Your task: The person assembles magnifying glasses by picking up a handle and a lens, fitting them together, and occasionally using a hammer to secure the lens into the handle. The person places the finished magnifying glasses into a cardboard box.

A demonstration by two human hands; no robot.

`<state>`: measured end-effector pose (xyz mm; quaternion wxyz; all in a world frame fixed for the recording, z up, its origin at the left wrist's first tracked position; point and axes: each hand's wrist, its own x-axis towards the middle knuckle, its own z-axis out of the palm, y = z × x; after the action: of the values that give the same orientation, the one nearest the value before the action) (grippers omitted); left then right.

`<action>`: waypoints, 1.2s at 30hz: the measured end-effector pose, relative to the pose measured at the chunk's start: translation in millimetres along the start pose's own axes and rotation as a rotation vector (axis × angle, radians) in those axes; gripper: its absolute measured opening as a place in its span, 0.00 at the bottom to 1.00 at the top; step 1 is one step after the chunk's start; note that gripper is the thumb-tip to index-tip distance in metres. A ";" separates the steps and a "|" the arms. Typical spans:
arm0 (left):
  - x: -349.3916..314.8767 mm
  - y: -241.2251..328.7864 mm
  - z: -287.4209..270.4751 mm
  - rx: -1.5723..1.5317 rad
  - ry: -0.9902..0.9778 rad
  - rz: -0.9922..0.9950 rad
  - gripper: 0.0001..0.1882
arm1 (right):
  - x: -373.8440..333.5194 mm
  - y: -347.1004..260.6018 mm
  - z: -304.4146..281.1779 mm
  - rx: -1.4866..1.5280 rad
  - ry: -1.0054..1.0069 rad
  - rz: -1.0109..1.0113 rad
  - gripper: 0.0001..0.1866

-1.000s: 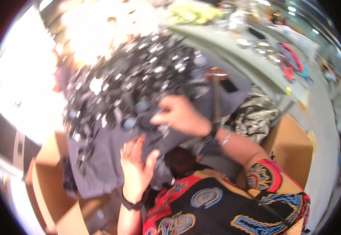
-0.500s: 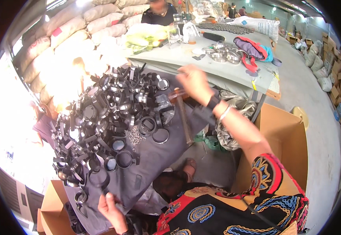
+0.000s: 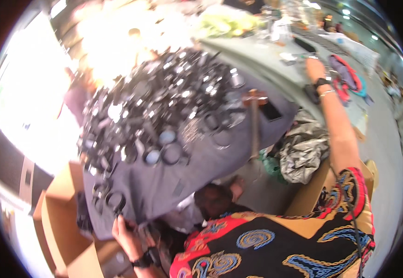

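Note:
My left hand (image 3: 126,235) is closed on the stem of a round black ring-shaped part (image 3: 115,200) near the cloth's lower left edge. My right hand (image 3: 315,69) reaches over the far grey table (image 3: 280,74), beside shiny metal rings (image 3: 331,72); motion smears its fingers, so any hold is unclear. A heap of black round parts with stems (image 3: 164,88), some with shiny discs, covers much of the dark cloth (image 3: 155,185). Several loose rings (image 3: 171,154) lie at its near side, by a small pile of tiny metal pieces (image 3: 191,131).
A hammer (image 3: 255,123) and a dark flat phone-like slab (image 3: 271,110) lie on the cloth's right. A crumpled silvery sack (image 3: 303,146) fills the gap below the table. Cardboard boxes stand at left (image 3: 62,213) and right (image 3: 310,190). A red-and-blue pouch (image 3: 347,74) sits on the table.
The view has shifted, and the scene is more blurred. My right hand has moved from above the cloth's far edge rightward to the metal rings on the table. The left hand still holds the black ring-shaped part.

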<state>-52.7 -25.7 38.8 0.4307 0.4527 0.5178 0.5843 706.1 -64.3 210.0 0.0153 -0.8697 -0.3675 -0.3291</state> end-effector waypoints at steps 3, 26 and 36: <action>-7.0 -7.7 -7.2 -0.049 0.008 -0.021 0.18 | 3.0 15.6 26.2 -0.007 0.024 0.012 0.13; -28.6 -41.5 -34.1 -0.152 0.010 -0.038 0.17 | -179.2 -285.7 -148.2 0.921 0.289 -1.056 0.09; -26.3 -68.8 -45.5 -0.148 -0.062 -0.107 0.18 | -329.0 -433.5 -133.1 1.223 -0.184 -1.311 0.06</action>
<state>-89.0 -54.6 -34.3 0.5093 0.4092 0.4829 0.5831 181.0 9.2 28.9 0.2552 -0.3486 -0.9004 0.0521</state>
